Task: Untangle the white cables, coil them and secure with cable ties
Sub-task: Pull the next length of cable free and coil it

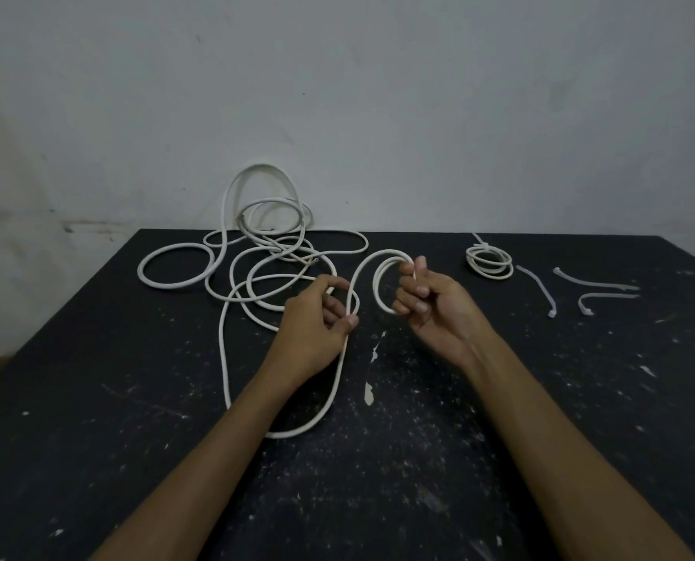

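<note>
Behind everything a pale grey wall [378,95] is rising, and below it a black table [418,459], flecked with white paint, is carrying the work; I am watching from the head camera. My right hand [439,303], palm turned up, is pinching a small loop [380,285] of white cable between thumb and curled fingers; my left hand [317,321] is gripping the same cable [339,378] just beside it, thumb pressing the strand against the fingers. From the left hand the cable is dropping toward me in a long loop on the table, passing under my left forearm, then running back to the tangle [264,253] at the far edge; part of that tangle is leaning up against the wall; one round loop [175,265] is lying flat to its left. Well to the right a finished small coil [489,265] is resting, bound at its top; near it three loose cable ties [596,283] are lying apart on the table.
</note>
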